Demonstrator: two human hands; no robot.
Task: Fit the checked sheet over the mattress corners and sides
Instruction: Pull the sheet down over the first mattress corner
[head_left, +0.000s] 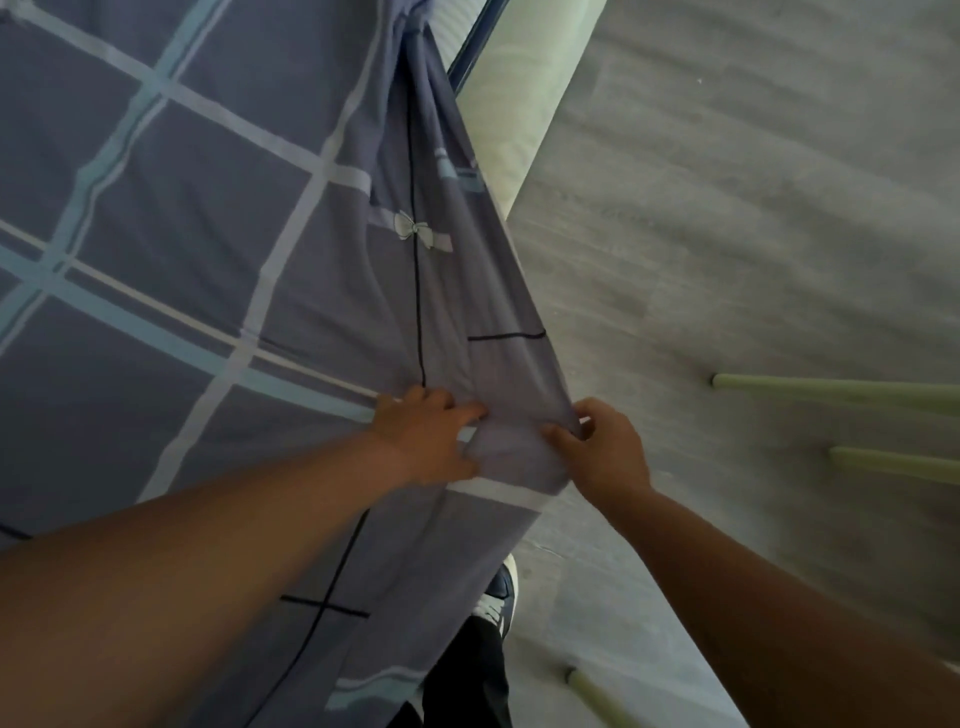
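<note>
The checked sheet (197, 218) is purple-grey with pale blue and white stripes and lies spread over the bed on the left. Its side flap hangs down along the bed's right edge, marked with thin dark lines and a small bow print. My left hand (431, 439) grips a bunch of the fabric at the bed's edge, fingers curled into the cloth. My right hand (602, 449) pinches the hanging hem just to the right, thumb and fingers closed on the fold. A strip of pale green mattress side (514, 119) shows uncovered farther along the edge.
Grey wood-look floor (727, 234) fills the right side. Pale green furniture legs (841, 389) stick in from the right and another leg (597, 696) stands at the bottom. My shoe (498, 597) and dark trouser leg stand close against the bed.
</note>
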